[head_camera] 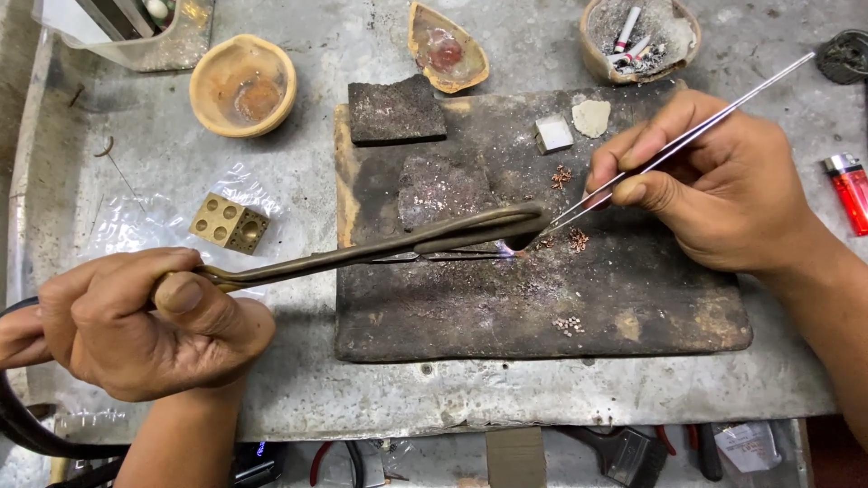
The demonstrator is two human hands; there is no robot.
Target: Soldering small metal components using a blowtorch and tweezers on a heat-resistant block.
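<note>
Left hand [145, 321] was closed in a fist around the handle of a long curved torch [380, 248], its tip near the middle of a charred board [633, 307]. A small blue-white flame [508, 246] showed at the tip. Right hand [714, 181] was pinched shut on thin steel tweezers [669, 149], whose points met the flame just beside little copper-coloured bits [577, 239]; what they gripped was too small to tell. A brass block with holes [229, 222] lay left of the board, a red lighter [850, 188] far right. My judgement: done well, this wants the flame held on the joint only, the tweezers steady and light, and the loose bits kept out of the heat.
</note>
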